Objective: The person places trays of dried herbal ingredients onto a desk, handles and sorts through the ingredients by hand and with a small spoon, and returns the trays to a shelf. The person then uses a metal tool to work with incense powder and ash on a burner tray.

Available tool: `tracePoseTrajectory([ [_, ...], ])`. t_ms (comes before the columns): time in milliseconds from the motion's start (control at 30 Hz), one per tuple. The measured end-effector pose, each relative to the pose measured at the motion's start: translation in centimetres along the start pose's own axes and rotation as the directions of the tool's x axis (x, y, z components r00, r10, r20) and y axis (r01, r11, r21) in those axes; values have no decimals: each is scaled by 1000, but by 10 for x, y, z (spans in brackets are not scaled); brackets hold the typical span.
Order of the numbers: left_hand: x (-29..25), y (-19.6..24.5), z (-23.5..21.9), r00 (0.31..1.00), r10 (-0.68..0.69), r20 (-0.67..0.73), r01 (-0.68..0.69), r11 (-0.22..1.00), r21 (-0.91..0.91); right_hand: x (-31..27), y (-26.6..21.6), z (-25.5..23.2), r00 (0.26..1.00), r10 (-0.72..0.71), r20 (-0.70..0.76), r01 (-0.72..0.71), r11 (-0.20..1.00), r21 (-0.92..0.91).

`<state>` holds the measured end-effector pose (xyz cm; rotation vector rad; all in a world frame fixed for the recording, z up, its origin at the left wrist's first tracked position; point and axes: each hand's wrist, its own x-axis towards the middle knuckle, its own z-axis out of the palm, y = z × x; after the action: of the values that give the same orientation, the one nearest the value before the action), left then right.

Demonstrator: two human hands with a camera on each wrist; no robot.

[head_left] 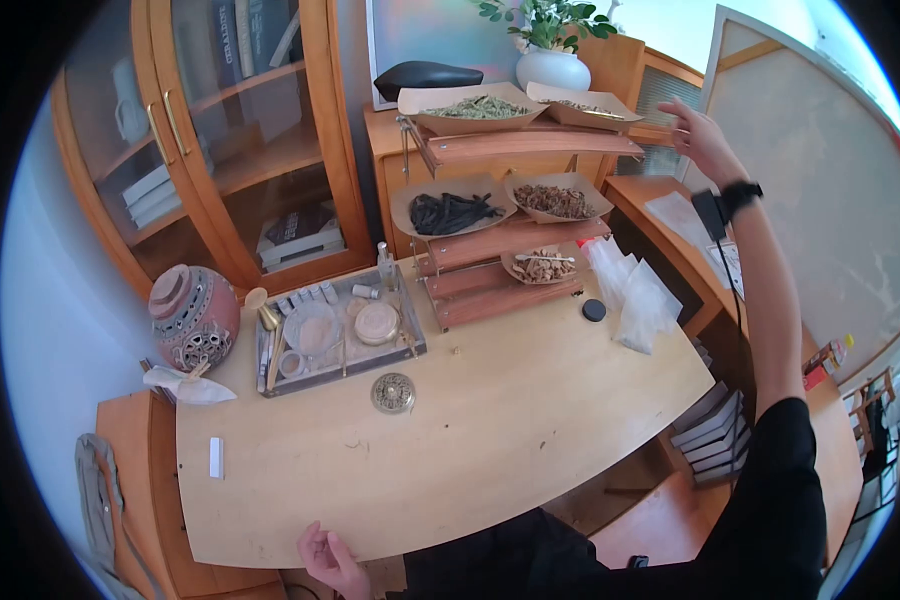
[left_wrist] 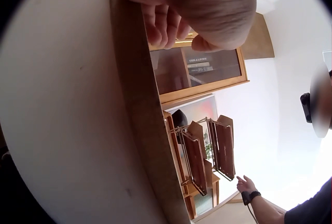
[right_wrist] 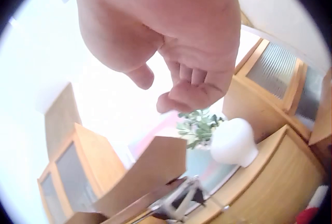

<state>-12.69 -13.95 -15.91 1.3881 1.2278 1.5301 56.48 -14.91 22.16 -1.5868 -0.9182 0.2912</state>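
Note:
My right hand (head_left: 705,140) is raised to the right of the wooden rack's top tier (head_left: 530,146), fingers loosely bent and holding nothing. Nearest to it is a paper tray (head_left: 610,116) of dried bits. Beside that lies a larger tray of green dried herbs (head_left: 482,108). Lower tiers carry trays of black strips (head_left: 453,212), brown dried pieces (head_left: 555,200) and tan chips (head_left: 545,266) with a pale little stick on top. In the right wrist view the palm (right_wrist: 171,21) faces the camera, above the rack. At the table's front edge my left hand (head_left: 332,562) hangs loosely curled, without anything in it.
A grey tray (head_left: 420,347) holds dishes, vials and brass tools. A round metal lid (head_left: 393,393), a white block (head_left: 216,458), a black cap (head_left: 594,310) and plastic bags (head_left: 645,305) lie on the table (head_left: 450,470). A pierced jar (head_left: 192,320) stands left; a white vase (head_left: 553,72) stands behind.

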Motion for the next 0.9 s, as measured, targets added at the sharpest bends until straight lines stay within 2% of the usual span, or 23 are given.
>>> tracePoseTrajectory([
  [33,0,6,3,1000,-8,7,8,1000,-4,-17,4,2,994,-107,-28,109,987,118],
  [100,-3,12,4,1000,-27,6,27,1000,-4,-85,27,19,993,-121,-1,119,978,169],
  [133,-4,13,1,997,-64,43,65,998,-24,-138,39,38,948,-288,135,308,937,-167],
  [167,-3,13,-3,992,-99,80,102,994,-41,-184,58,62,985,-146,95,149,989,-24],
  [200,2,5,-3,991,-110,71,112,993,-29,-227,80,65,968,12,253,6,997,-72],
  [233,3,-11,-3,994,-86,67,89,995,-40,-270,96,82,903,124,411,-151,988,34],
  [267,-7,-16,-4,997,-73,39,74,996,-41,-304,121,98,837,311,450,-302,949,-95],
  [300,-5,0,0,992,-113,61,115,993,-21,-333,136,117,837,312,450,-252,949,-189],
  [333,-5,11,9,995,-91,35,91,996,-9,-355,155,131,867,257,428,-194,963,-186],
  [367,-1,23,16,997,-42,62,41,999,10,-371,159,146,873,327,362,-287,944,-161],
  [433,-2,21,20,999,-42,6,41,997,72,-397,177,163,934,256,250,-218,961,-169],
  [467,-2,21,20,998,-50,36,48,997,61,-404,190,169,972,161,172,-133,978,-161],
  [500,0,20,21,996,-54,76,51,998,41,-407,190,174,968,164,189,-136,979,-152],
  [567,1,18,24,998,-31,56,28,998,52,-412,186,179,984,167,59,-164,985,-56],
  [667,0,19,26,999,-7,51,4,998,59,-410,182,181,990,121,72,-109,982,-156],
  [800,0,24,29,999,-22,43,20,999,36,-414,195,186,996,43,78,-28,983,-184],
  [867,1,28,29,999,-31,36,30,999,28,-421,199,193,997,-71,-40,61,976,-208],
  [900,2,30,28,998,-39,43,38,999,16,-424,203,195,997,-66,-35,57,977,-204],
])
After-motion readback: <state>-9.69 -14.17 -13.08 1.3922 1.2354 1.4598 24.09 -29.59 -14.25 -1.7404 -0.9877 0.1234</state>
